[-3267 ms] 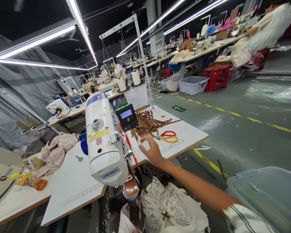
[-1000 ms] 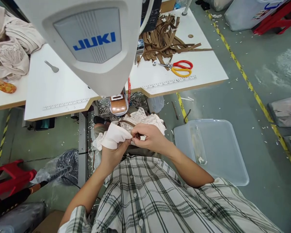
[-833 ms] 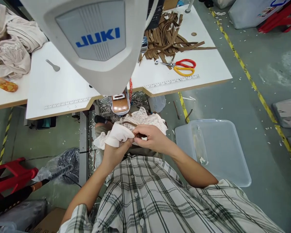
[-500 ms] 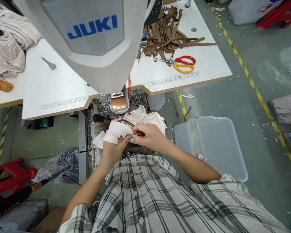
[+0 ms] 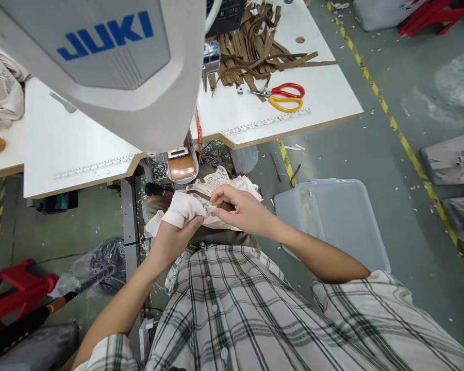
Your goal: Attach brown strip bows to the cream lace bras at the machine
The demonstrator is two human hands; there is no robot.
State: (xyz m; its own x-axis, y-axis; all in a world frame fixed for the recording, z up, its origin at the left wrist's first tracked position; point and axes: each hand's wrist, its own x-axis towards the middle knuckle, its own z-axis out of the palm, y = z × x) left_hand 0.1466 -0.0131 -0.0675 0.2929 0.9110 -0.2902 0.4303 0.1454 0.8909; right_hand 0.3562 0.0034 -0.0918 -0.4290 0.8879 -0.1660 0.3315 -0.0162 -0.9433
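My left hand is closed on a pale pink fabric piece, which is folded over its fingers and pinched under the thumb. My right hand hovers just right of that fabric. Its thumb and forefinger are apart, and its other fingers curl inward; nothing shows clearly between them. Beneath both hands, a cream lace garment lies bunched across my lap. A narrow brown strip runs over the lace toward my right fingertips; whether they touch it I cannot tell.
The JUKI sewing machine head rises in front above the white table. Red-and-yellow scissors and piled brown strips lie on the right side. A lidded plastic box stands on the floor to the right.
My right thumb and forefinger have come away from the fabric edge and spread apart. My left hand keeps its hold. The view has shifted a little.
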